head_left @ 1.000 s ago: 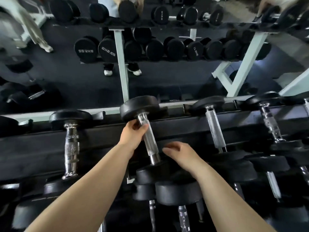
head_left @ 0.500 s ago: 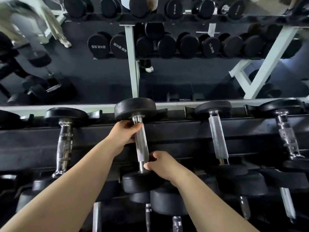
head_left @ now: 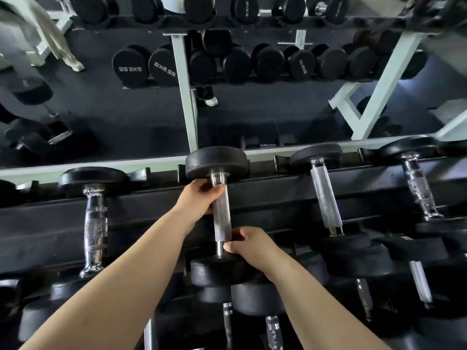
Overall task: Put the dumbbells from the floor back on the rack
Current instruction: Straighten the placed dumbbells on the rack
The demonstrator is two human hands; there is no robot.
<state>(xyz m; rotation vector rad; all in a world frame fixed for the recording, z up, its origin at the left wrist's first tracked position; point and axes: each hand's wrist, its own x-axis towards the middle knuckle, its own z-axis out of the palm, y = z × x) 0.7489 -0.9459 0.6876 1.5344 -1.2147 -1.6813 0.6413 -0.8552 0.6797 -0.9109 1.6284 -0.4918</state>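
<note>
A black dumbbell (head_left: 222,215) with a knurled chrome handle lies across the top tier of the black rack (head_left: 278,198), its far head against the mirror edge. My left hand (head_left: 199,198) grips the handle's upper end, just under the far head. Around the handle's lower end, right above the near head, my right hand (head_left: 252,245) is closed. Both forearms reach in from the bottom of the view.
Other dumbbells rest on the same tier: one at the left (head_left: 94,218), two at the right (head_left: 326,195) (head_left: 417,183). A lower tier holds more dumbbells (head_left: 255,299). Behind the rack, a mirror (head_left: 151,109) reflects another loaded rack and someone's legs.
My right hand moved from beside the near head onto the handle's lower end and closed on it. The view shifted a little; my left hand kept its grip.
</note>
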